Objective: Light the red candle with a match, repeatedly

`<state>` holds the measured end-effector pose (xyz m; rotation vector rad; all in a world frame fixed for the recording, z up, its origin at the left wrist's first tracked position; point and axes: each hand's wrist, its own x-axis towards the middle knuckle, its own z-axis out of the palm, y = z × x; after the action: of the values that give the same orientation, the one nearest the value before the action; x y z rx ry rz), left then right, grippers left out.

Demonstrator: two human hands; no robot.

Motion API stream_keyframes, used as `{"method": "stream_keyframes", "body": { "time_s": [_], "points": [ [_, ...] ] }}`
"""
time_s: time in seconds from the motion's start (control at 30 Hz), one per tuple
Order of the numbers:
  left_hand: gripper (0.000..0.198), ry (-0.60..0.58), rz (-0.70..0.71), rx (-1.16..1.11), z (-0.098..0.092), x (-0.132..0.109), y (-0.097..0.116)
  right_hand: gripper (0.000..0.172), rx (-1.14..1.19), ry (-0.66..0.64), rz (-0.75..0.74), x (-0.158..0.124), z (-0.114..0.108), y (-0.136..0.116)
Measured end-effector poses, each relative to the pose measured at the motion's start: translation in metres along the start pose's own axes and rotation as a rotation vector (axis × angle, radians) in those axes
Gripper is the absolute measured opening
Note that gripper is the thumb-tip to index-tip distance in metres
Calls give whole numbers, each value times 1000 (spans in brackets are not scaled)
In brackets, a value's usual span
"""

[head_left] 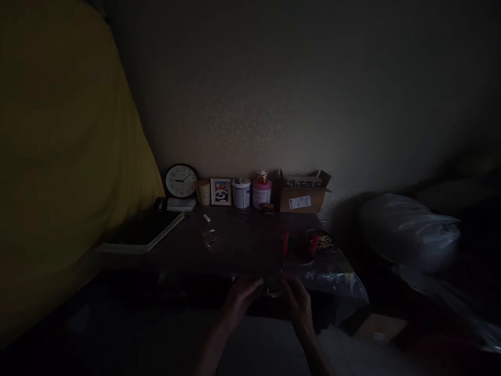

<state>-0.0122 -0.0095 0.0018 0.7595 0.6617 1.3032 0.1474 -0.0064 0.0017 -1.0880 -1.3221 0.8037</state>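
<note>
The light is very dim. My left hand (243, 293) is at the near edge of the dark table (242, 245), its fingers drawn together with a small pale bit at their tips. Facing it, my right hand (298, 298) has its thumb and fingers brought together as in a pinch. Between the two hands shows a small whitish thing (273, 293), too dark to name. Beyond my right hand stands a red-sided holder (299, 250), beside a round dish of thin light sticks (325, 242). A small clear packet (212, 240) lies past my left hand.
Along the wall stand a round clock (181, 180), a panda picture frame (221, 192), a white tub (241, 194), a pink-lidded tub (262, 195) and an open cardboard box (299, 201). A large book-like slab (144, 232) lies left, beside a yellow cloth (70, 136). Plastic bags (407, 230) are right.
</note>
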Motion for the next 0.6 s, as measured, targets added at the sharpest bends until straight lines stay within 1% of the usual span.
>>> {"method": "stream_keyframes", "body": {
  "time_s": [0.13, 0.2, 0.27, 0.33, 0.4, 0.5, 0.53, 0.6],
  "points": [
    [23, 72, 1, 24, 4, -13, 13, 29, 11, 88, 6, 6, -1, -3],
    [22, 104, -2, 22, 7, -19, 18, 29, 15, 118, -2, 7, -2, -12],
    [22, 111, 13, 9, 12, -25, 22, 26, 1, 133, -28, 5, -4, -25],
    [22, 108, 27, 4, 19, -29, 25, 23, -39, 132, -72, -1, -7, -39],
    [22, 129, 24, 14, 28, -33, 27, 19, -98, 125, -139, -9, -8, -50],
    [23, 175, 9, 58, 40, -37, 28, 18, -190, 105, -253, -20, -9, -58],
    [23, 162, 27, 68, 43, -39, 28, 18, -216, 91, -288, -23, -8, -58],
    [22, 99, 76, 80, 48, -42, 29, 17, -262, 58, -325, -27, -7, -56]
  ]
}}
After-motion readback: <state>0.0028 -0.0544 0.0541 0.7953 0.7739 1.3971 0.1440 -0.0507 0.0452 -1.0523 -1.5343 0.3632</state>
